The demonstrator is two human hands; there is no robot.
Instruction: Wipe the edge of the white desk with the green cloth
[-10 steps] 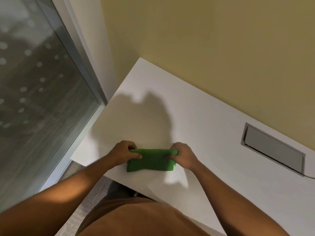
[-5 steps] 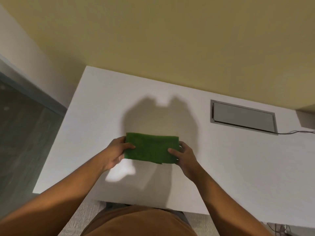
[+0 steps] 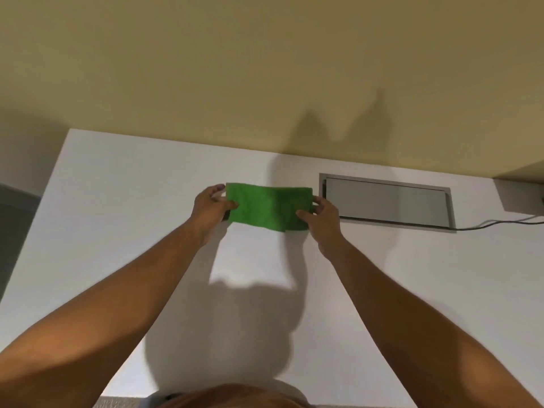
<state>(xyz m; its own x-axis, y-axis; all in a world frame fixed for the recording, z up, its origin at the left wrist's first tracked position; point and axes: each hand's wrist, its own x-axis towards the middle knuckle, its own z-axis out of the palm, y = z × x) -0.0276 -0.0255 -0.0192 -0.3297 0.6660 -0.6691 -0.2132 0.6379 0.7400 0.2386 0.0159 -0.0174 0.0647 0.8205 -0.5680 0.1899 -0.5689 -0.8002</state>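
Observation:
A folded green cloth [image 3: 268,207] is stretched between my two hands over the white desk [image 3: 112,219], toward the desk's far side. My left hand [image 3: 211,208] pinches the cloth's left end and my right hand [image 3: 322,214] pinches its right end. The cloth looks flat and taut; whether it rests on the desk or hovers just above it I cannot tell. The desk's left edge runs down the left of the view, and its near edge is at the bottom by my body.
A grey recessed cable hatch [image 3: 388,201] is set into the desk right of the cloth, with a grey cable [image 3: 497,223] leading off to the right. A yellow wall [image 3: 265,69] backs the desk. Dark floor [image 3: 11,219] lies beyond the left edge.
Both hands have carried the cloth from the desk's near left corner toward the far side, close to the hatch. The view has swung away from the glass panel toward the wall.

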